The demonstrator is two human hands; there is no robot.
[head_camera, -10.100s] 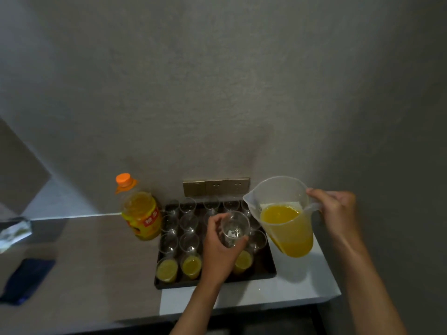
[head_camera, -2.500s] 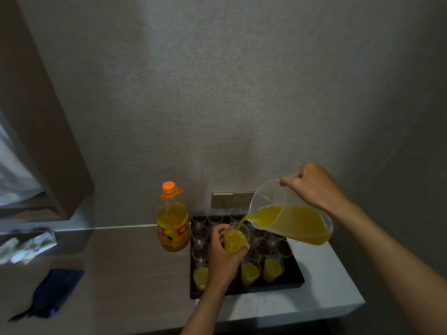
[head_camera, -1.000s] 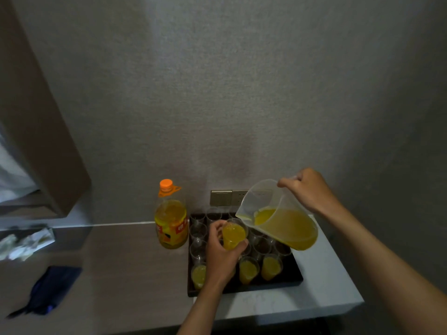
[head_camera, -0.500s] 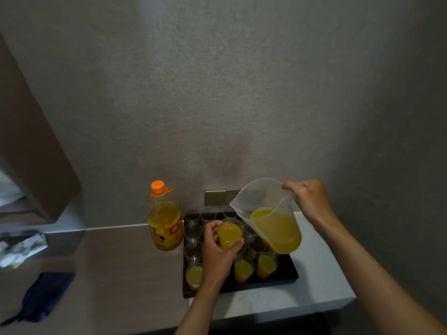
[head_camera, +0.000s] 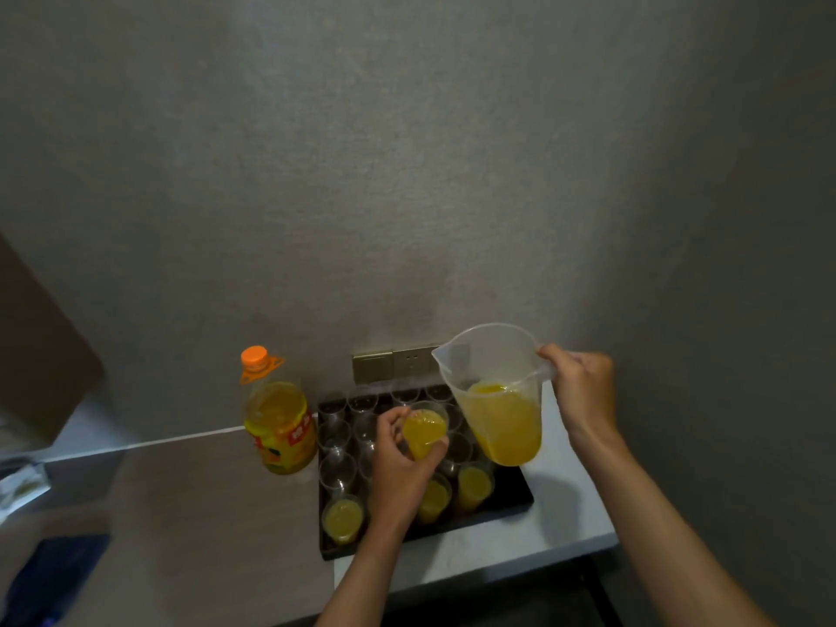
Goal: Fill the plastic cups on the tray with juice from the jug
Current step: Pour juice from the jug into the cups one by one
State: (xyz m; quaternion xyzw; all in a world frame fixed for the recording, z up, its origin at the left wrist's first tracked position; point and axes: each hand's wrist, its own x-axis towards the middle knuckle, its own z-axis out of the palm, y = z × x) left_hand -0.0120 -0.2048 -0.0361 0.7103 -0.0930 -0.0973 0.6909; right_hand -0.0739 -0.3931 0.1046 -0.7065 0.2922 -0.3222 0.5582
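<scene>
Our left hand (head_camera: 398,463) gripped a juice-filled cup (head_camera: 423,432) above the black tray (head_camera: 511,500). Right hand (head_camera: 583,391) curled round the handle of the jug (head_camera: 497,395), held about upright, approx half full, w/ juice bottle (head_camera: 278,423) left of tray.

Light: dim indoor, soft patch on wall (head_camera: 407,151) centre, corners fall dark
Shadows: soft one from jug (head_camera: 497,400) on pale surface (head_camera: 565,527) at right
Glare: none, juice reads brightest
Blur: slight overall softness, left edge smeared
Distortion: wide-angle bend at edges, arms stretched
Noise: grain on wall
</scene>
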